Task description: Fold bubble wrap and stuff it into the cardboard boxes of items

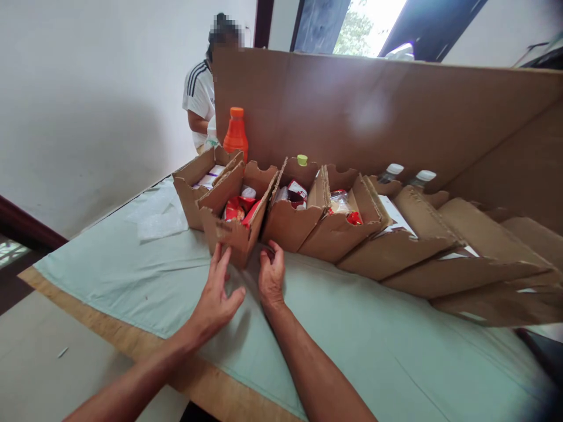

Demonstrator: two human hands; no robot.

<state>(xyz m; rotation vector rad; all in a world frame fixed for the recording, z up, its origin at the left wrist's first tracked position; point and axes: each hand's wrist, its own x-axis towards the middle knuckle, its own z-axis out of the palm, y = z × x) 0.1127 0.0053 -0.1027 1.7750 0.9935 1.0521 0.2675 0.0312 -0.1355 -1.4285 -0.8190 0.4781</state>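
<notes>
Along the far side of the bench (229, 387), on a pale green cloth (352, 328), stands a row of open cardboard boxes, and both hands are at the second box from the left (220, 231). The left hand (217, 293) is open, its fingertips at the front wall of that box and its thumb spread away. The right hand (271, 275) has bent fingers beside the same box's lower right corner; whether it grips anything, I cannot tell. Red packets (240, 209) and a small whitish round item (248, 192) show inside the box. To its left, the leftmost box (187, 202) holds white and purple packs (210, 177), with clear plastic wrap (160, 220) lying beside it on the cloth. An orange bottle (236, 135) stands behind these two. Rightward, the third box (294, 225) and the fourth box (347, 234) hold more packets, and further boxes lean over. A tall cardboard panel (373, 111) rises behind the row; a person (201, 97) in a white shirt is partly hidden at its left end.
</notes>
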